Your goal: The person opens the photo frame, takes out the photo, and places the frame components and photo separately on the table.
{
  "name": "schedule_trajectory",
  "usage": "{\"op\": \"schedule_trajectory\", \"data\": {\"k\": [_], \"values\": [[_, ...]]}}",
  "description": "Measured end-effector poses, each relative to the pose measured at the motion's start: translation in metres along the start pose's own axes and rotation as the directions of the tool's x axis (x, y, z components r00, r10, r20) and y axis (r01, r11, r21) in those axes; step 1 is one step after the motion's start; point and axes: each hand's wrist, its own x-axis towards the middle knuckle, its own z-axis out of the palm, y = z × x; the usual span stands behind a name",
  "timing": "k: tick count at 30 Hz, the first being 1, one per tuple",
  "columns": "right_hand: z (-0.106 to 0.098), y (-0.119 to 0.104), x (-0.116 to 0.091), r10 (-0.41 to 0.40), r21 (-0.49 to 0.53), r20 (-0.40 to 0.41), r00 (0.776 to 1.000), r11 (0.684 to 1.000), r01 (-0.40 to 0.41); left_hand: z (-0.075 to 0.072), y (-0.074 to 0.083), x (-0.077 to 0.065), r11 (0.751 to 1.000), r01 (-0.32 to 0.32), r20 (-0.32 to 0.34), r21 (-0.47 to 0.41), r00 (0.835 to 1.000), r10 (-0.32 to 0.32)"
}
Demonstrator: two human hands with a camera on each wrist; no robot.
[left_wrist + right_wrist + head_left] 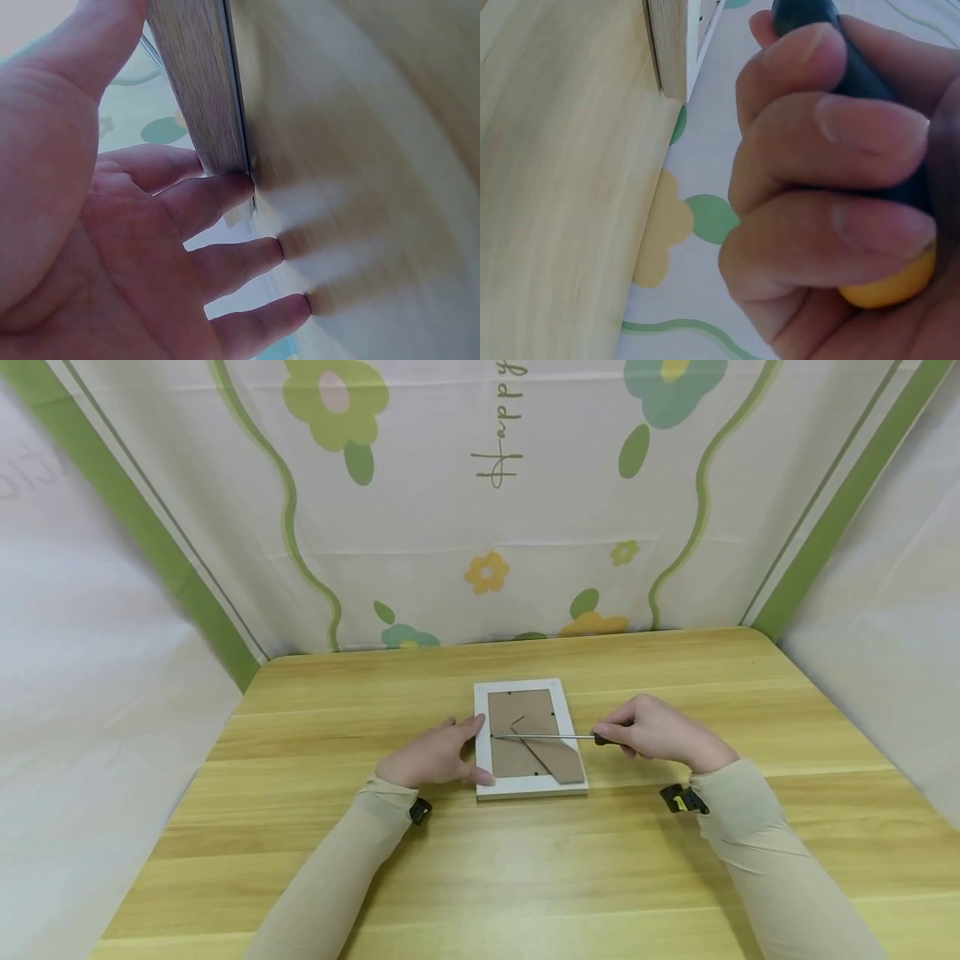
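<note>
A white picture frame (527, 789) lies face down on the wooden table, its brown backing board (513, 760) and folded stand showing. Small dark tabs sit along the backing's edges. My left hand (438, 756) steadies the frame's left side, thumb and forefinger spread on its border. In the left wrist view, the fingers (225, 202) of that hand are fairly straight, some tips touching the table. My right hand (660, 733) grips a screwdriver (547, 737) by its dark handle, which has a yellow end in the right wrist view. The shaft crosses the backing, its tip at the left-edge tab.
The wooden table (495, 877) stretches around the frame on all sides. A flowered cloth (487, 527) hangs behind its far edge, with pale cloth at both sides. Each wrist wears a small black device (682, 799).
</note>
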Motion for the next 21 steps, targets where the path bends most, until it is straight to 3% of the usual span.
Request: {"op": "schedule_trajectory", "data": {"k": [11, 21], "values": [[-0.003, -0.014, 0.001, 0.008, -0.103, -0.029, 1.000, 0.995, -0.011, 0.000, 0.002, 0.001, 1.000, 0.016, 0.018, -0.020, 1.000, -0.015], [-0.037, -0.030, 0.036, 0.010, -0.186, 0.118, 0.993, 0.982, 0.013, 0.000, -0.002, 0.001, 0.997, 0.046, 0.040, -0.064, 0.998, -0.043]]}}
